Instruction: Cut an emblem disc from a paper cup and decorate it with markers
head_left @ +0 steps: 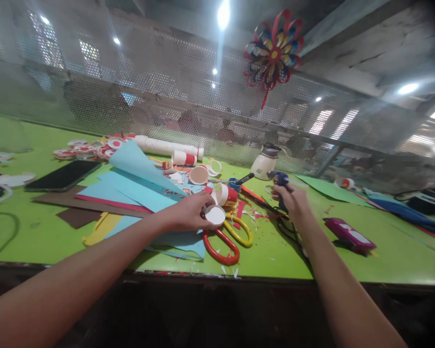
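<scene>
- Green bench [36, 227], mesh screen behind, paper scraps mid-surface.
- Left hand [188, 212] pinches a paper cup [215, 215] near the front edge, steadying it.
- Right hand [293, 200] grips a glue gun [280, 180], nozzle up.
- Scissors [226, 239] lie beside the cup.
</scene>
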Demonstrator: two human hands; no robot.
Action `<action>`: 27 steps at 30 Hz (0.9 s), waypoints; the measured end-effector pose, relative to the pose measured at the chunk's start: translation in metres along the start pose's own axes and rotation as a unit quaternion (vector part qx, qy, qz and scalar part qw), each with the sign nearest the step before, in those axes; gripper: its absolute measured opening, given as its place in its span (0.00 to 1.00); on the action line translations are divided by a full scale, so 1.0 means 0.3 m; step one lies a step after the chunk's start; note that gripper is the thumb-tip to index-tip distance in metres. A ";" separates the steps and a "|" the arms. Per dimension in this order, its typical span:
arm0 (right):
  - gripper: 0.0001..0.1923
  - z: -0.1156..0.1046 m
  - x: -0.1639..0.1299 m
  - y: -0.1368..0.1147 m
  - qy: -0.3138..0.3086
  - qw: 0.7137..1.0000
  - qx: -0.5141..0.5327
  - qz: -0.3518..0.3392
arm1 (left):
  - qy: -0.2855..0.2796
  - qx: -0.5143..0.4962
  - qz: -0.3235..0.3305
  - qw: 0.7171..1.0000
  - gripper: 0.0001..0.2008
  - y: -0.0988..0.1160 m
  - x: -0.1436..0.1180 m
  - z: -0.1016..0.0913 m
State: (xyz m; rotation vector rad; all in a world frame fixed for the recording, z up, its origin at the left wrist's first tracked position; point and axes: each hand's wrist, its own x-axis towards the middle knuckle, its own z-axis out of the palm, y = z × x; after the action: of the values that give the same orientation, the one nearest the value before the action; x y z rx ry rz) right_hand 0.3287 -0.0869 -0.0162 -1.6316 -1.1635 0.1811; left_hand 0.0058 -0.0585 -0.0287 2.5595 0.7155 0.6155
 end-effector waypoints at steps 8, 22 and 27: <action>0.25 -0.079 -0.122 -0.169 -0.015 0.963 0.261 -0.059 | -0.008 -0.022 -0.034 0.999 0.18 0.017 0.000 -0.011; 0.26 -0.040 -0.242 -0.242 -0.439 0.876 -0.026 -0.196 | -0.052 0.007 -0.038 0.998 0.16 0.031 -0.002 -0.046; 0.28 -0.034 -0.249 -0.244 -0.460 0.860 -0.038 -0.219 | -0.049 0.029 -0.038 0.998 0.16 0.036 0.001 -0.047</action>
State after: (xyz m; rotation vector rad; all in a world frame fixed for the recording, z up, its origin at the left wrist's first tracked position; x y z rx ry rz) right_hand 0.2538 -0.1532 0.0160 -1.2878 -2.2584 0.6744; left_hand 0.0029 -0.0631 -0.0119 2.5822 0.8043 0.4478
